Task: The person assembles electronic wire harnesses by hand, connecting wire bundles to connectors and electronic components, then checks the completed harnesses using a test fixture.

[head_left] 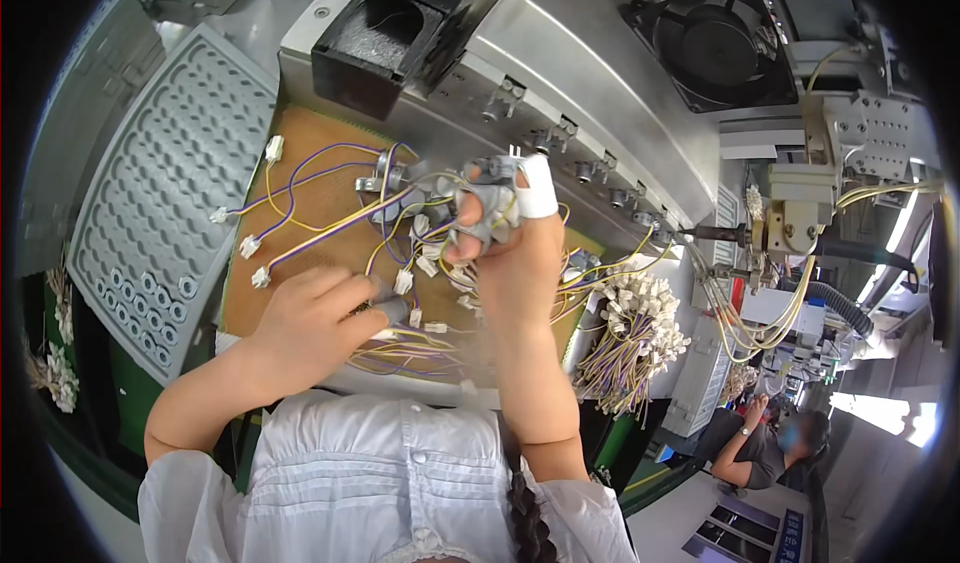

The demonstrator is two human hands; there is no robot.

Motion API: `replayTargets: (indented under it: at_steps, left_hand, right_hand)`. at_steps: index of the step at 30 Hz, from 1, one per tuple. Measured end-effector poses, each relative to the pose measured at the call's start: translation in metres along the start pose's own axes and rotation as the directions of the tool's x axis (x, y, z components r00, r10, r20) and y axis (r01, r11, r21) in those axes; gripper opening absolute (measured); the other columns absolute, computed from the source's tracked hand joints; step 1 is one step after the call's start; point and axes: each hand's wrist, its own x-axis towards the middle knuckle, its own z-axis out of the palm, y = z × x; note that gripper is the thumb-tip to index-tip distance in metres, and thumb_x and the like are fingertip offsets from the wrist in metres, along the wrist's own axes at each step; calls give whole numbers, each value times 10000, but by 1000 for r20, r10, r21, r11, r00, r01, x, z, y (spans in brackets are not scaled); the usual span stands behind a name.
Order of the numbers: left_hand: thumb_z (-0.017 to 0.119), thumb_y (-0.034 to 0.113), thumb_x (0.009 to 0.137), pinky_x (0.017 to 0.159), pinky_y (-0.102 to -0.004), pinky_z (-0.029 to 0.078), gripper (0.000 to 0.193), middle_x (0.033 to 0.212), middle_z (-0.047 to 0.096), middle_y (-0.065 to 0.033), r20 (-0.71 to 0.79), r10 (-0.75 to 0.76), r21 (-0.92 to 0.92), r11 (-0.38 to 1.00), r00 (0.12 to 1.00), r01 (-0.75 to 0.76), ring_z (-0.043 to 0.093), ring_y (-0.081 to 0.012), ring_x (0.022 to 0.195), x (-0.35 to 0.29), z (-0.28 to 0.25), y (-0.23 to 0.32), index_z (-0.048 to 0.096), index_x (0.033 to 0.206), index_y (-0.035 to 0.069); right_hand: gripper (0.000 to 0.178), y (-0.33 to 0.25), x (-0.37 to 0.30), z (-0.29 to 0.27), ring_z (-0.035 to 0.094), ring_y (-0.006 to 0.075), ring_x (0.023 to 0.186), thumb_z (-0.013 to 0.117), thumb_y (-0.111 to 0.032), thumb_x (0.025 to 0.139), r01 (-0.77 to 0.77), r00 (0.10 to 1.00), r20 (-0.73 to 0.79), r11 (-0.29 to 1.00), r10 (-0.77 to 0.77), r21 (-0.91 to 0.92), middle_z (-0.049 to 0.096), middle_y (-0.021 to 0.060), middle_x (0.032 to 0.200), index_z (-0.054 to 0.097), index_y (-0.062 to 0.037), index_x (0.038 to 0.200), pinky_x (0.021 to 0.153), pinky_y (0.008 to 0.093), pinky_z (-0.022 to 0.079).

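Note:
My right hand [520, 253], white tape round one finger, is closed on a small grey metal part [490, 201] with wires, over the middle of the brown work mat. Two thin pins stick up beside the taped finger. My left hand [315, 323] is slightly blurred, its fingers curled and the thumb against a small grey part [395, 311] at the mat's near side. Another round grey metal part [385, 173] lies beyond, its purple and yellow wires ending in white connectors [249, 246]. More wires and connectors lie between my hands.
A grey tray [180, 193] with rows of pockets leans at the left, nuts-like rings in its near rows. A metal machine with clamps [600, 168] runs along the back. A bundle of white-connector wires [635, 338] lies at the right. Farther right, a person [770, 443] sits.

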Motion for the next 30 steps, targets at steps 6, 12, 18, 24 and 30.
replayTargets:
  at_steps: [6,12,18,24,30]
  left_hand:
    - [610,44,631,674,-329,460,243,839,549,-86,293,-99,-175,972,951,155,539,-231,800,2,-19,5,559,869,43]
    - [636,45,633,834,-391,410,420,1023,516,-167,155,-210,-32,976,965,217,474,-327,962,-42,-34,-32,541,1041,11]
    - [530,-16,782,1006,-412,351,504,1315,440,-167,-465,-619,550,358,633,755,404,-344,1228,-177,-134,-141,436,1276,13]
    - [495,136,854,1011,-457,325,354,1344,423,-116,-315,-886,786,-43,340,617,359,-381,1230,-301,-135,-189,531,1191,34]
    - [490,96,855,999,-436,338,325,1288,477,-110,-367,-861,668,19,351,744,384,-362,1220,-302,-124,-173,533,1168,21]
  right_hand:
    - [287,16,24,33,541,136,469,532,-277,912,84,989,-126,996,-80,31,596,83,683,567,8,917,418,271,483]
    - [465,-12,32,11,632,248,785,516,-405,898,-163,977,122,982,174,-91,620,184,1032,543,30,1059,531,311,505]
    - [268,-43,-26,-23,628,122,701,628,-154,850,16,958,194,638,209,-770,655,33,840,572,-29,1081,526,227,486]
    - [241,47,-49,-3,610,272,715,638,-184,793,626,775,632,-146,4,-766,619,107,867,584,-83,1005,536,360,478]
    - [195,39,-38,-5,624,245,839,581,-175,839,733,673,739,113,24,-671,600,149,972,600,-45,983,550,297,513]
